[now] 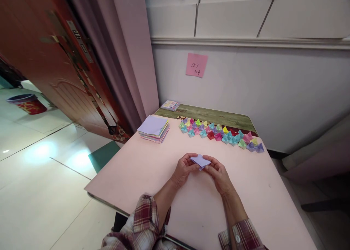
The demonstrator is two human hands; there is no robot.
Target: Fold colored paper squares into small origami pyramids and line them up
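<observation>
Both my hands hold a small folded piece of lilac paper over the pink table. My left hand pinches its left side with curled fingers. My right hand grips its right side, fingers closed on the fold. A stack of coloured paper squares lies beyond my left hand, topped by a lilac sheet. A row of several finished folded paper shapes in many colours runs along the far side of the table.
A flat packet rests on a green wooden surface against the white wall. A pink note sticks to the wall. A red-brown door and a curtain stand at left, and a tiled floor lies below.
</observation>
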